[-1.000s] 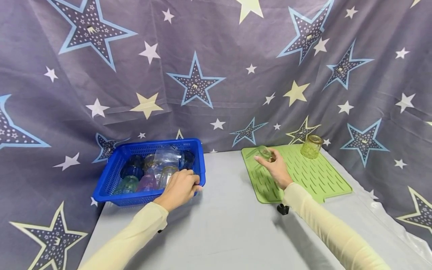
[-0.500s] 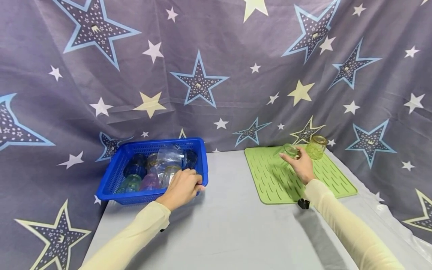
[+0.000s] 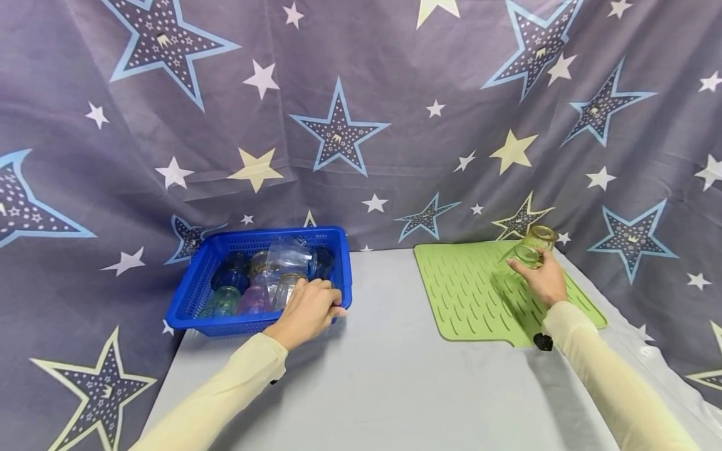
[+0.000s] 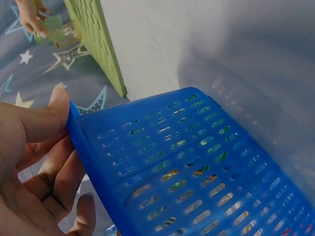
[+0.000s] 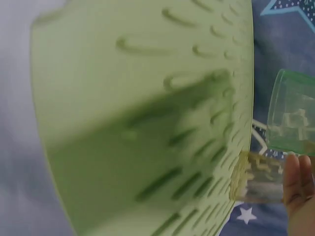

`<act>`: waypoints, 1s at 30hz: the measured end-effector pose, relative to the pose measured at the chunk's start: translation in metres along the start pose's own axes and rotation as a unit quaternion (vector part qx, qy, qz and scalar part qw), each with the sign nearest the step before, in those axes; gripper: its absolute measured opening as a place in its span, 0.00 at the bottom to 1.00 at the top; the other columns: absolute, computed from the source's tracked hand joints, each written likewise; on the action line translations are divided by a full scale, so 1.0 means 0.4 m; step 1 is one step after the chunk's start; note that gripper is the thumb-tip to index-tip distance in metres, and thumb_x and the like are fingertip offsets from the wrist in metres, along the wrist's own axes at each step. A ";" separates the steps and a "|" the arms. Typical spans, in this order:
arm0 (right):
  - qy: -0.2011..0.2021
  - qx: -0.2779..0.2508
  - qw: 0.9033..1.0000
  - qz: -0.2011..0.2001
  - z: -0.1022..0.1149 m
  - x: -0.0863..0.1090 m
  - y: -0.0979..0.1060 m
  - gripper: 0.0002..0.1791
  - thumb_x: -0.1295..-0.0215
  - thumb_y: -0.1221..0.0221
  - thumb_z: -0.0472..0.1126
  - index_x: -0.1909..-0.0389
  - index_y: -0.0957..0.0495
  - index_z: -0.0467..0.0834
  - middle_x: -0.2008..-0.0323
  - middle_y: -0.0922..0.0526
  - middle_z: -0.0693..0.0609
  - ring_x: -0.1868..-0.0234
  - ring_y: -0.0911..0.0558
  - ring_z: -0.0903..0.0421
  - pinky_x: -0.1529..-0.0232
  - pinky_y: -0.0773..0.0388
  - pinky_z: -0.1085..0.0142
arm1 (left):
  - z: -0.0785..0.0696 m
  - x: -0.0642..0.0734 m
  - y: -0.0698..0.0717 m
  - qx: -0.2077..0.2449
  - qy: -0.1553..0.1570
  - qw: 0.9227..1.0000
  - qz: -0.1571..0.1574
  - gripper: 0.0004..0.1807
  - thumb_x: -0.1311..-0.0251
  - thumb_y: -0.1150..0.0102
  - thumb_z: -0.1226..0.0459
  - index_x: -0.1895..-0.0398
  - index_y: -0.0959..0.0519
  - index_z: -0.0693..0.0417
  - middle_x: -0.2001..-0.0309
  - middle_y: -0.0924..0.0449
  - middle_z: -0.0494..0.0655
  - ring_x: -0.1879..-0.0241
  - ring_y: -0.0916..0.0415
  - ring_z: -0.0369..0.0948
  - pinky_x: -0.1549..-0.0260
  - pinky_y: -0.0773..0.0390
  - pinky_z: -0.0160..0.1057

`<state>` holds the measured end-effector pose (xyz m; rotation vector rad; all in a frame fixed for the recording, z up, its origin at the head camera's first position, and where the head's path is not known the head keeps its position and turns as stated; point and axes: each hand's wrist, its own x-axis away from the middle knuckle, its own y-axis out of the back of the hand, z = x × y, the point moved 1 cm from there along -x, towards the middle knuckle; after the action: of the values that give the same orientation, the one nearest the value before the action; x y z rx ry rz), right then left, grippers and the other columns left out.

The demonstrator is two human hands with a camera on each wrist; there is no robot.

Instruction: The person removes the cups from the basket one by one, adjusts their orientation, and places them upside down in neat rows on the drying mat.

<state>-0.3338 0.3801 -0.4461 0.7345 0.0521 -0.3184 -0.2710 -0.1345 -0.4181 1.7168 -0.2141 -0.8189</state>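
Observation:
My left hand (image 3: 307, 312) grips the near right corner of the blue plastic basket (image 3: 225, 326). In the left wrist view the thumb and curled fingers pinch the basket's rim (image 4: 93, 172). Over the far right of the green ribbed drying mat (image 3: 462, 288), my right hand (image 3: 546, 282) holds a clear green drinking glass (image 3: 523, 254) between thumb and fingers. A yellow glass (image 3: 541, 235) stands on the mat just behind it, partly hidden by the held one. In the right wrist view the green glass (image 5: 293, 110) is apart from the mat surface.
Several glasses lie in the basket, among them a purple glass (image 3: 255, 299), a green one, a clear glass (image 3: 287, 258) and dark blue ones. A grey-white table (image 3: 389, 376) spans between basket and mat. A star-patterned curtain (image 3: 383, 144) hangs close behind.
My right hand has carried the green glass rightward across the mat toward the yellow glass. The left hand keeps its grip on the basket rim. The head view has shifted slightly.

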 end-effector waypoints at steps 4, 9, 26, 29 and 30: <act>0.007 0.014 1.000 -0.003 -0.014 -0.011 0.020 0.56 0.31 0.38 0.64 0.21 0.53 0.31 0.28 0.42 0.23 0.32 0.35 0.25 0.35 0.37 0.33 | 0.003 0.000 0.004 -0.004 0.007 1.000 0.000 0.11 0.40 0.27 0.52 0.73 0.16 0.46 0.73 0.25 0.38 0.72 0.31 0.40 0.69 0.39 0.43; -0.005 0.045 0.999 -0.016 -0.046 -0.017 0.051 0.55 0.31 0.39 0.64 0.22 0.51 0.30 0.29 0.40 0.22 0.31 0.38 0.23 0.34 0.40 0.32 | 0.002 0.000 0.005 -0.008 0.008 1.000 0.002 0.12 0.40 0.28 0.51 0.73 0.16 0.46 0.73 0.25 0.38 0.72 0.31 0.40 0.69 0.39 0.43; -0.077 0.084 0.993 -0.004 -0.145 -0.016 0.133 0.61 0.32 0.44 0.71 0.22 0.56 0.28 0.29 0.44 0.21 0.30 0.47 0.19 0.34 0.46 0.29 | -0.006 0.018 -0.004 -0.009 0.008 1.000 -0.010 0.11 0.40 0.28 0.51 0.72 0.15 0.46 0.74 0.26 0.37 0.72 0.31 0.40 0.69 0.39 0.41; -0.080 0.084 0.993 -0.015 -0.152 -0.021 0.144 0.60 0.32 0.43 0.70 0.22 0.55 0.28 0.29 0.43 0.21 0.31 0.46 0.19 0.35 0.46 0.29 | -0.005 0.015 -0.004 -0.011 0.008 1.000 -0.014 0.11 0.40 0.28 0.51 0.71 0.15 0.46 0.74 0.26 0.37 0.72 0.30 0.40 0.69 0.39 0.41; -0.080 0.086 0.993 -0.019 -0.154 -0.023 0.147 0.59 0.32 0.43 0.70 0.22 0.55 0.28 0.29 0.43 0.21 0.31 0.46 0.19 0.35 0.45 0.29 | -0.004 0.013 -0.004 -0.011 0.008 1.000 -0.015 0.11 0.40 0.28 0.51 0.71 0.15 0.46 0.74 0.26 0.37 0.71 0.30 0.40 0.69 0.39 0.41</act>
<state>-0.3207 0.4647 -0.4521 0.8763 -0.1152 -0.4207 -0.2667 -0.1357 -0.4216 1.7093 -0.1692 -0.8256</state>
